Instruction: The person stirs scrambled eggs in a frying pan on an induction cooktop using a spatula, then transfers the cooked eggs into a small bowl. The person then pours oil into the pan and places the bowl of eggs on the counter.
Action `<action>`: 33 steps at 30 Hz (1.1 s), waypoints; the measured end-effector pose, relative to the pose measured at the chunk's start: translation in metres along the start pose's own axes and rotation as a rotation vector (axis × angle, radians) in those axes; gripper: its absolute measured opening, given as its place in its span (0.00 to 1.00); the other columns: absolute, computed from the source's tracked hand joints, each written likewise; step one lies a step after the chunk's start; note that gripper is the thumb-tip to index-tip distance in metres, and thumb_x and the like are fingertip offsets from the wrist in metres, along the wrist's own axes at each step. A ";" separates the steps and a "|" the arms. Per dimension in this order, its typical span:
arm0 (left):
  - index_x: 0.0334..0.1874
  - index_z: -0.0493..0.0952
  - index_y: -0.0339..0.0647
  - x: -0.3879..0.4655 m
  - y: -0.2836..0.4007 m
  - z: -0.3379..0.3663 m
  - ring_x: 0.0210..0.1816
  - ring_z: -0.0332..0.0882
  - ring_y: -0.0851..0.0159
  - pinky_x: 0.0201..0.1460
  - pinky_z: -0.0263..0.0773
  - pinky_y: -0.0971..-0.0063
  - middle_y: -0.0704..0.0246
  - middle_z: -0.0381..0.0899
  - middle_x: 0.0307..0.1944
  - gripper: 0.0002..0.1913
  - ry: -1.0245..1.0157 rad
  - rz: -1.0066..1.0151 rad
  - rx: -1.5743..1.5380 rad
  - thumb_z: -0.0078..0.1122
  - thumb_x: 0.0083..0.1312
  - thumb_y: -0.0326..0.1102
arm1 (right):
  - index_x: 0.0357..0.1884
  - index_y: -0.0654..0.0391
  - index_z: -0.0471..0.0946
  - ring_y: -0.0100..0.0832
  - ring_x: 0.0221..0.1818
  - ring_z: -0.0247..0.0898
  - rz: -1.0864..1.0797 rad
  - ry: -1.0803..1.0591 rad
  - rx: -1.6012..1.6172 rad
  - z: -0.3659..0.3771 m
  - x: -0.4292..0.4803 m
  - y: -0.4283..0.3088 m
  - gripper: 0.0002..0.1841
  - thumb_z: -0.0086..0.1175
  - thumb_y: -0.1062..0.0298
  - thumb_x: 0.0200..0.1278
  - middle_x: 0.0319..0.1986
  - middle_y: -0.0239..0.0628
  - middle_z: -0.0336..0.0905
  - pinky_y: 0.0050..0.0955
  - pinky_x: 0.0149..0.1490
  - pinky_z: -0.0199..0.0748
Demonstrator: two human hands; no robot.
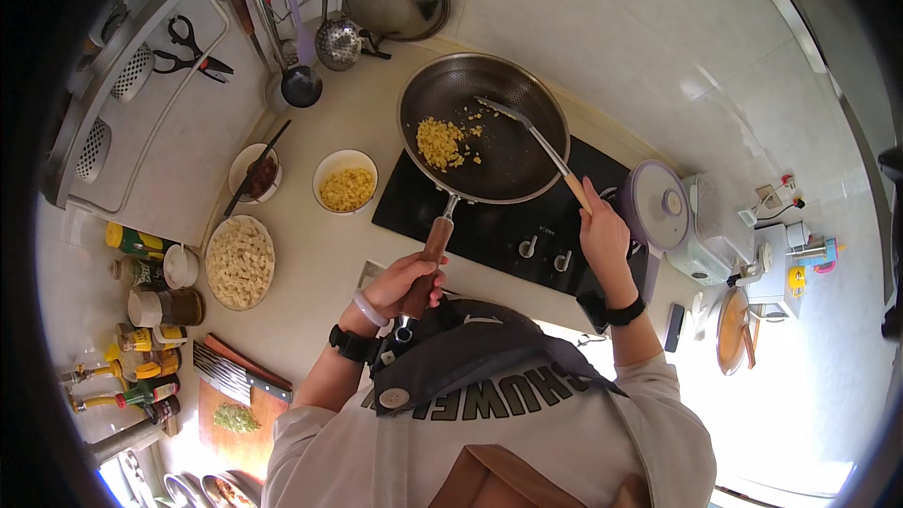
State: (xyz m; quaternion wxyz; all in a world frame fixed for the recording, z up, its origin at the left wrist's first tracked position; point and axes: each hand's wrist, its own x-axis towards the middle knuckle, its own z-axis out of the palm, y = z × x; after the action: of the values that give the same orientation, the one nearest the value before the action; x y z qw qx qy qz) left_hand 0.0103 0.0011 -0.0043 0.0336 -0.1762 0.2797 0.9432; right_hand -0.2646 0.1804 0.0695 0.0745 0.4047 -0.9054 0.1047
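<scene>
My left hand (403,285) grips the brown wooden handle (438,231) of a dark wok (508,169). The wok is over a black glass cooktop (487,236), tilted a little; I cannot tell whether its base touches the burner. Crumbled yellow food, apparently scrambled egg (439,143), is heaped in the wok's left part, with loose bits to its right. My right hand (605,233) is closed around the wooden handle of a metal spatula (547,147). The spatula's blade reaches inside the wok, to the right of the heap, with small crumbs near it.
Left of the wok are a bowl of yellow crumbs (346,187), a bowl of dark red food (262,180) and a plate of pale cubes (240,264). A cleaver (224,372) and chopped greens (236,418) lie on a cutting board (215,441). A lidded purple pot (656,203) stands right.
</scene>
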 end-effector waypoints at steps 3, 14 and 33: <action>0.52 0.64 0.37 0.002 -0.001 0.003 0.24 0.67 0.72 0.27 0.68 0.80 0.71 0.67 0.28 0.15 0.023 0.002 -0.046 0.48 0.66 0.36 | 0.65 0.47 0.62 0.49 0.33 0.74 -0.024 -0.179 -0.029 0.005 0.009 0.001 0.28 0.49 0.68 0.59 0.33 0.46 0.76 0.44 0.39 0.72; 0.51 0.63 0.37 0.004 0.001 0.014 0.19 0.63 0.76 0.21 0.63 0.83 0.73 0.65 0.25 0.16 0.104 -0.014 0.063 0.54 0.66 0.35 | 0.62 0.49 0.65 0.54 0.40 0.72 -0.037 -0.198 0.268 0.031 0.023 0.024 0.26 0.49 0.67 0.60 0.37 0.55 0.76 0.46 0.44 0.70; 0.48 0.64 0.38 0.008 0.000 0.008 0.23 0.66 0.76 0.24 0.66 0.83 0.73 0.67 0.26 0.14 0.092 -0.020 0.077 0.56 0.65 0.33 | 0.57 0.40 0.73 0.50 0.37 0.73 -0.098 -0.210 0.058 -0.044 0.055 0.031 0.19 0.49 0.62 0.63 0.36 0.49 0.77 0.41 0.41 0.70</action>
State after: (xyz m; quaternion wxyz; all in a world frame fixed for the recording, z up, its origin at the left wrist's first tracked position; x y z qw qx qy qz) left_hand 0.0004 0.0046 -0.0010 0.0372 -0.2207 0.3154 0.9222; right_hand -0.3218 0.1719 0.1196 -0.0274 0.4592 -0.8839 0.0839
